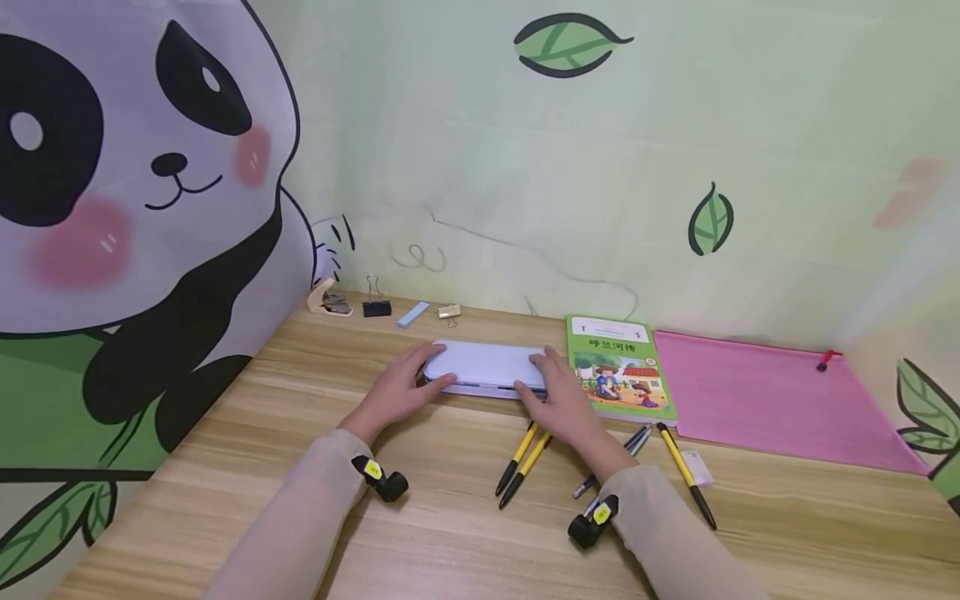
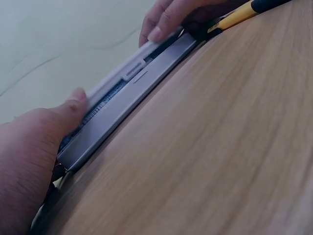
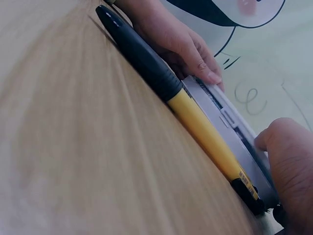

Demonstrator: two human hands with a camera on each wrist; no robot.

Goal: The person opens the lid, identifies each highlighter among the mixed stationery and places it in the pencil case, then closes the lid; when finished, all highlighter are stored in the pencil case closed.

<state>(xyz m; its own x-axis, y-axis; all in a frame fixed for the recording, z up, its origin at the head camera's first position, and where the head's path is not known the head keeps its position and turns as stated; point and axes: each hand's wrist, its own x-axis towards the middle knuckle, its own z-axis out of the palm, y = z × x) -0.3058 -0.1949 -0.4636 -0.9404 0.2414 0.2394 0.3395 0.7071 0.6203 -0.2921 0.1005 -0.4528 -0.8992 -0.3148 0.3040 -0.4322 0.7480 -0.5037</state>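
I have both of my hands on a white pencil case (image 1: 487, 367) that lies flat on the wooden tabletop (image 1: 420, 533), toward the back, just left of a green picture book (image 1: 619, 367). My left hand (image 1: 393, 390) grips the case's left end, thumb on the front edge and fingers curled over the top; my right hand (image 1: 558, 398) grips the right end the same way. From the left wrist view, the case (image 2: 122, 105) shows a narrow gap along its front seam, with my thumb (image 2: 73, 105) pressed against it. 2 yellow-and-black pens (image 1: 521, 462) lie just under my right wrist, and from the right wrist view one of them (image 3: 181, 105) runs alongside the case. A third yellow-and-black pen (image 1: 686, 475) lies to the right, near a pink zip pouch (image 1: 772, 396). Along the wall sit a stapler (image 1: 328, 300), a black binder clip (image 1: 377, 305) and a blue eraser (image 1: 412, 314).
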